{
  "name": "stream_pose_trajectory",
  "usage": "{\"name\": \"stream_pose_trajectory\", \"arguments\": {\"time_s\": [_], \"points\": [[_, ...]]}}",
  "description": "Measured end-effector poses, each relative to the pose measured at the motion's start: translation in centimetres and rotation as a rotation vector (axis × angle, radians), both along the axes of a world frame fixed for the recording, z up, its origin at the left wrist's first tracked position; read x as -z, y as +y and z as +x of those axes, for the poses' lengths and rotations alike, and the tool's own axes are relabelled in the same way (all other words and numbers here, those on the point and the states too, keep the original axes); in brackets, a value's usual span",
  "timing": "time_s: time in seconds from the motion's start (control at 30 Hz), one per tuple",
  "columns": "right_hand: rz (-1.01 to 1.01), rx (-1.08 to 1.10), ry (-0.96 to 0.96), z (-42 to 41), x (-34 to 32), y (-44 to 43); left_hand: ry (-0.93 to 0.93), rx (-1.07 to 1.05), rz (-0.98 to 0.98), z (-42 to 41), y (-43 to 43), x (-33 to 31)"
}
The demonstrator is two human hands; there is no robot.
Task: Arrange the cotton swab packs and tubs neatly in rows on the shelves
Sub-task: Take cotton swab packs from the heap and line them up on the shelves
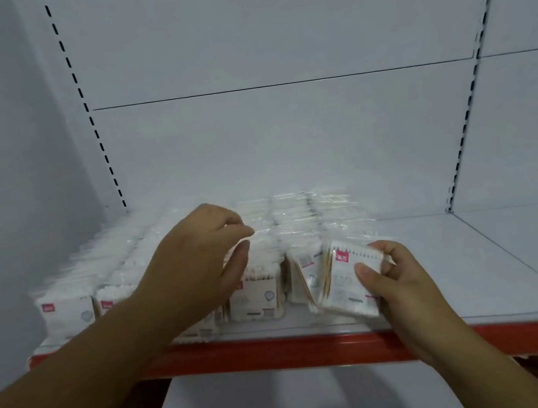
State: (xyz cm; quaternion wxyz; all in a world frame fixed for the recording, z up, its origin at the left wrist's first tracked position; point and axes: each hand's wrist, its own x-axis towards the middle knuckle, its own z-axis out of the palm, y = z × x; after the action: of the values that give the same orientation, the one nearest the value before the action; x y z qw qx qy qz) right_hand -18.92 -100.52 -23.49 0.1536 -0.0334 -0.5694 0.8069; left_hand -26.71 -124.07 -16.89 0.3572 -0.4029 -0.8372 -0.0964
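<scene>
Rightmost, swab pack [341, 285] tilts in right hand [401, 280] — left hand [196, 259] over rows [297, 220].

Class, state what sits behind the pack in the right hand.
Behind the held pack in the right hand, a row of packs reaches back; its nearest packs are covered.
</scene>
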Motion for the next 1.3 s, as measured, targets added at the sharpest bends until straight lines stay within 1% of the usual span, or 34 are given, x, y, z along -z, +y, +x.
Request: {"name": "stream_pose_trajectory", "arguments": {"time_s": [0.07, 0.1, 0.13, 0.17, 0.23, 0.27, 0.3, 0.33, 0.37, 0.43, 0.47, 0.53, 0.63, 0.73, 0.8, 0.9, 1.0, 1.13, 1.23, 1.3], "points": [[0.037, -0.038, 0.006, 0.1, -0.4, -0.3, -0.06, 0.142, 0.1, 0.3, 0.8, -1.2], [0.059, -0.059, 0.011, 0.2, -0.7, -0.5, -0.165, 0.188, 0.139, 0.5, 1.4, -1.7], [0.077, -0.084, 0.021, 0.3, -1.0, -0.7, -0.318, 0.211, 0.17, 0.8, 2.0, -2.3], [0.097, -0.116, 0.037, 0.4, -1.5, -0.8, -0.51, 0.211, 0.166, 0.8, 2.6, -3.0], [0.156, -0.188, 0.078, 0.9, -2.3, -0.9, -0.955, 0.191, 0.097, 0.8, 3.6, -4.0], [0.188, -0.216, 0.096, 1.1, -2.8, -1.0, -1.103, 0.194, 0.051, 0.7, 3.9, -4.3], [0.212, -0.231, 0.107, 1.3, -3.2, -1.1, -1.172, 0.215, 0.02, 0.8, 4.2, -4.6], [0.226, -0.235, 0.114, 1.4, -3.5, -1.1, -1.178, 0.229, -0.004, 0.9, 4.3, -4.7], [0.232, -0.224, 0.119, 1.5, -3.7, -1.0, -1.146, 0.219, -0.016, 0.9, 4.4, -4.6], [0.218, -0.16, 0.123, 1.4, -4.1, -0.5, -1.056, 0.13, 0.022, 1.1, 4.3, -4.3], [0.188, -0.112, 0.123, 1.2, -4.2, 0.0, -1.006, 0.077, 0.069, 1.1, 4.1, -4.1], [0.103, -0.027, 0.133, 0.9, -4.5, 1.5, -0.937, 0.011, 0.224, 0.9, 3.3, -3.7], [0.039, -0.031, 0.137, 0.7, -4.7, 3.0, -0.937, -0.006, 0.45, 0.9, 2.4, -3.2], [0.04, -0.069, 0.114, 0.6, -4.6, 3.3, -0.939, -0.022, 0.568, 1.7, 3.1, -2.5], [0.079, -0.078, 0.086, 0.5, -4.3, 3.5, -0.956, 0.007, 0.599, 2.2, 4.0, -1.8], [0.172, -0.073, 0.023, 0.2, -3.7, 3.7, -0.927, 0.038, 0.472, 2.4, 5.7, -0.6], [0.229, -0.076, -0.013, 0.2, -3.2, 3.8, -0.909, 0.066, 0.427, 2.6, 7.3, 0.3], [0.26, -0.104, -0.012, 0.4, -2.8, 4.2, -0.757, 0.021, 0.396, 2.4, 8.5, 0.6], [0.275, -0.121, 0.023, 0.5, -3.3, 4.3, -0.731, 0.014, 0.246, 2.4, 9.0, 0.6], [0.3, -0.062, 0.04, 0.5, -3.7, 4.7, -0.664, -0.054, 0.121, 2.2, 9.1, 0.5]]}}
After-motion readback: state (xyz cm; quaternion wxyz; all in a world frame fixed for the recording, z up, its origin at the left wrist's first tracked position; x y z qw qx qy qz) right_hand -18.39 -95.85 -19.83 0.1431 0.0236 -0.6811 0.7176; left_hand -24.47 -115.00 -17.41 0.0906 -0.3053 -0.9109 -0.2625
